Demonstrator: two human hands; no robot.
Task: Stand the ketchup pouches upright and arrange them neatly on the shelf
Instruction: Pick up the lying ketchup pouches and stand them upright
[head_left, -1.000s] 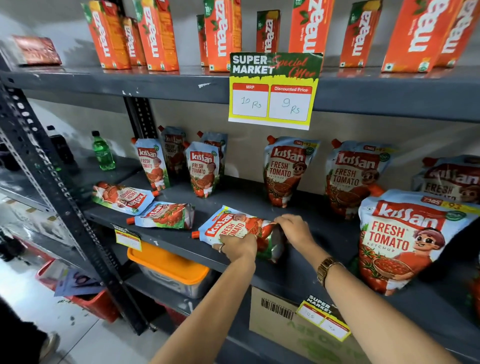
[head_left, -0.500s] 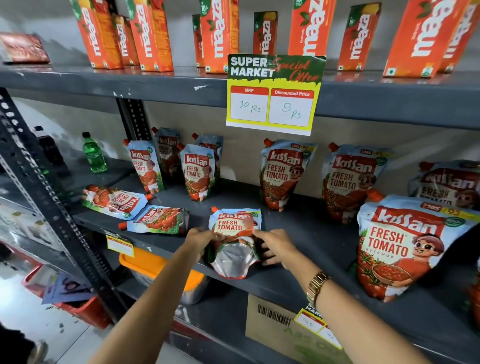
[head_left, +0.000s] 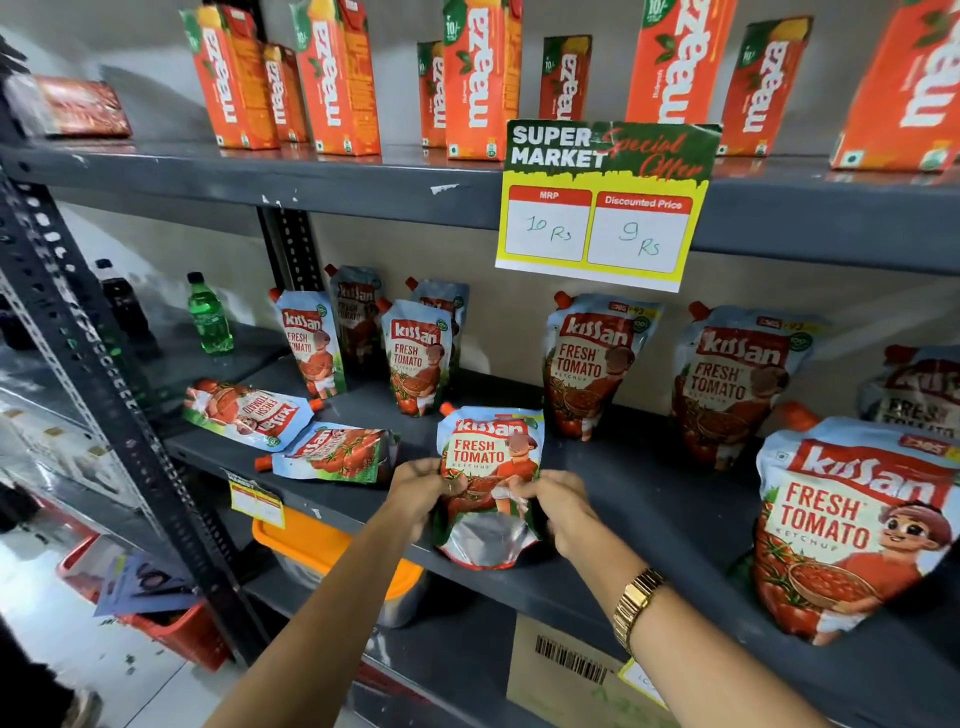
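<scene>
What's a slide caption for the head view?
Both hands, left hand and right hand, stand a ketchup pouch upright on the grey shelf; two pouches lie flat nearby.

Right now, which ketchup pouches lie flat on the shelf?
The two blue-and-red Kissan ketchup pouches at the grey shelf's left front; all others stand upright.

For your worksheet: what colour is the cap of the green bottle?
Green, like the bottle, seen in the head view.

Held pouch (head_left: 488, 467) at shelf (head_left: 649, 499) front edge, between both hands; two flat pouches (head_left: 291, 431) left of it, standing pouches (head_left: 592, 364) behind.
</scene>
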